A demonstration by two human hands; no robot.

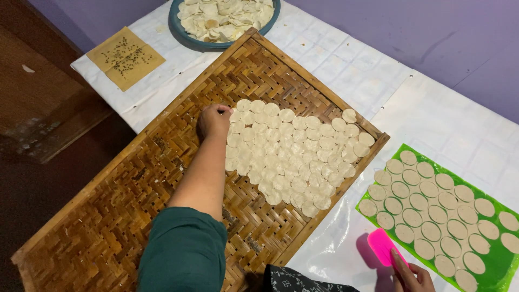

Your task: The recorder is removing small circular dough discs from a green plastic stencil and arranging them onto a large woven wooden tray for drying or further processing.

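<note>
A lilac wall (432, 32) is seen along the top and right, lit softly and evenly. White quilted sheeting (346, 65) is spread over the surface. On the left, a dark wooden panel (38, 92) is set against the wall, and the floor (32, 189) below is left in shadow.

One woven tray (108, 211), one green sheet (500, 267), one pink scraper (383, 244), two hands.

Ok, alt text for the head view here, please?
The left hand sets a round dough disc at the edge of overlapping discs on a woven bamboo tray. The right hand holds a pink scraper beside a green sheet of discs.
</note>
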